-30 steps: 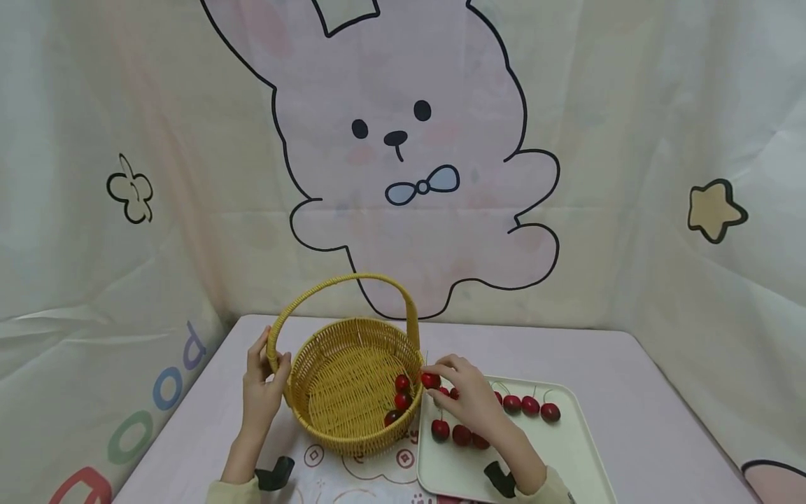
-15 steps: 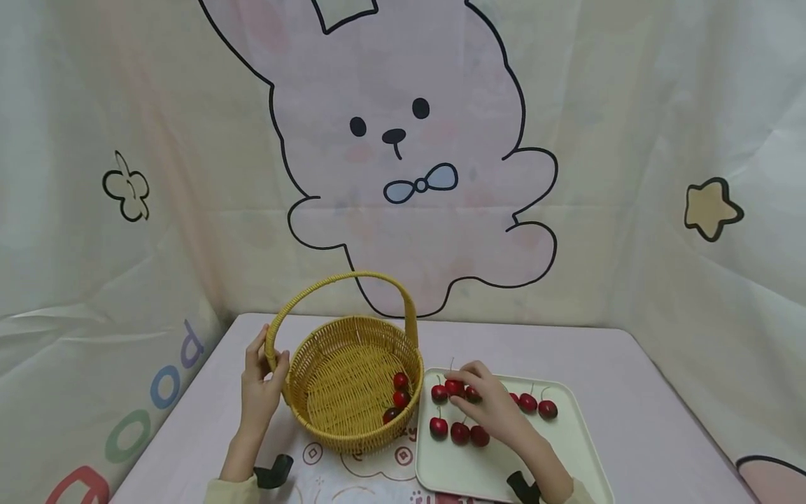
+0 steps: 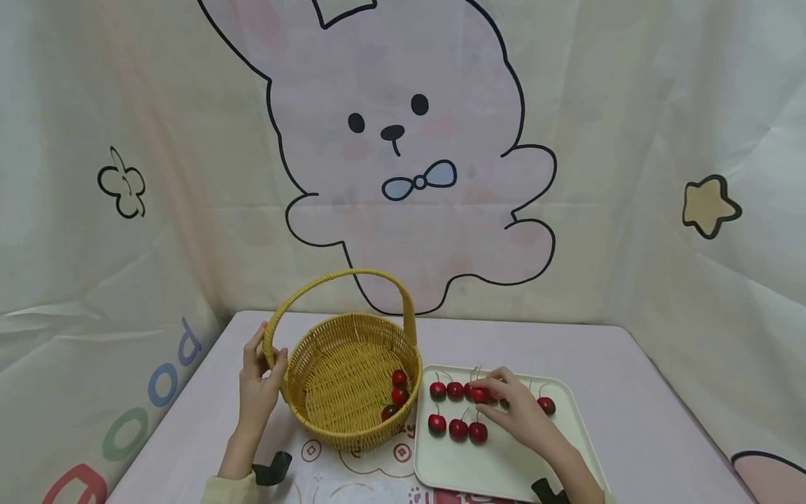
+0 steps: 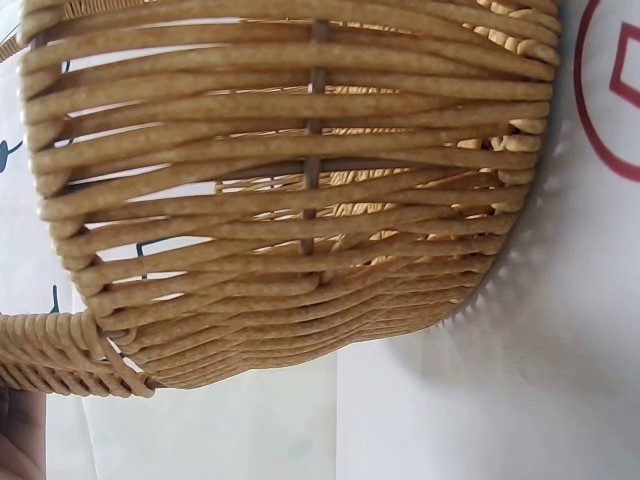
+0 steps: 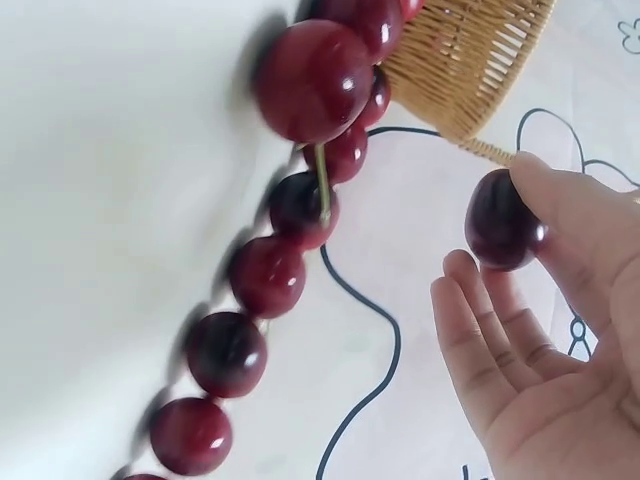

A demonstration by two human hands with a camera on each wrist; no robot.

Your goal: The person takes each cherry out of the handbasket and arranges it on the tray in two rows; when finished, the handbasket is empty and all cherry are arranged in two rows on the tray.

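In the head view my left hand [image 3: 259, 385] grips the left foot of the handle of a yellow woven basket [image 3: 352, 435]. Three dark red cherries [image 3: 399, 396] lie at the basket's right inside wall. To the right, my right hand [image 3: 518, 413] is over a pale tray [image 3: 504, 465], pinching a cherry [image 5: 500, 222] between thumb and fingers. A back row of cherries [image 3: 455, 390] runs behind that hand, which partly hides it. Three more cherries [image 3: 458, 430] with stems form a front row. The left wrist view shows mostly the basket's wicker side [image 4: 300, 215].
The tray stands close beside the basket on a white table [image 3: 535, 343]. A printed mat [image 3: 378, 476] lies at the front. Behind the table hangs a curtain [image 3: 403, 231] with a cartoon animal. Dark wrist straps [image 3: 273, 469] are on both arms.
My right hand has moved right from the basket's rim, along the tray's back row, with the cherry in its fingers. The left hand keeps its hold on the handle; the basket has not moved.
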